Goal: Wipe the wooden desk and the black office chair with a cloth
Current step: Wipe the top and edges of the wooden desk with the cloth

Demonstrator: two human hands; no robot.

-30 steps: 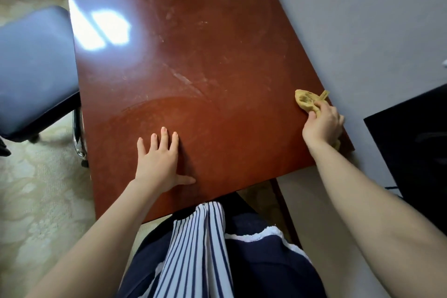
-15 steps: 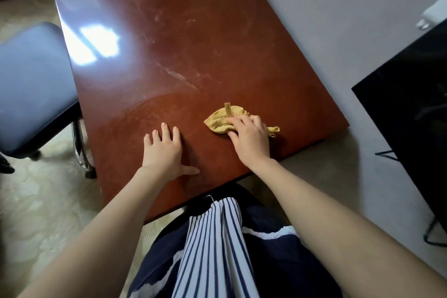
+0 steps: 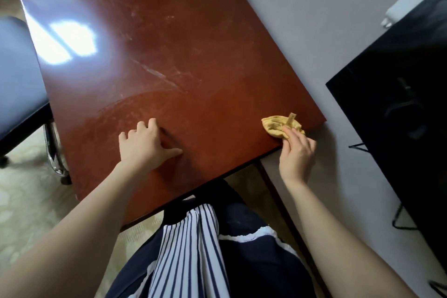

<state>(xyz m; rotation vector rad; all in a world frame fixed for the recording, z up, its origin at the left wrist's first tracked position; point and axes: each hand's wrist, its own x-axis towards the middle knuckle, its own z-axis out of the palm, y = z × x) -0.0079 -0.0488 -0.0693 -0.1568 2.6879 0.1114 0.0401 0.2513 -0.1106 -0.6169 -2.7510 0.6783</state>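
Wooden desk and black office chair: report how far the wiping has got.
Done, apparently: the near strip of the reddish-brown wooden desk looks darker and smear-free, below a curved wipe mark. In hand: the right hand holds the crumpled yellow cloth at the near right corner; the left hand rests on the top. Left: the far half shows pale smears, and no hand touches the black office chair.

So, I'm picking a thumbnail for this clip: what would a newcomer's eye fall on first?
The yellow cloth, bunched at the near right corner of the reddish wooden desk and held by the right hand, stands out most. A bright white glare lies on the desk's far left side, next to the office chair seat. The left hand rests on the desk near its front edge.
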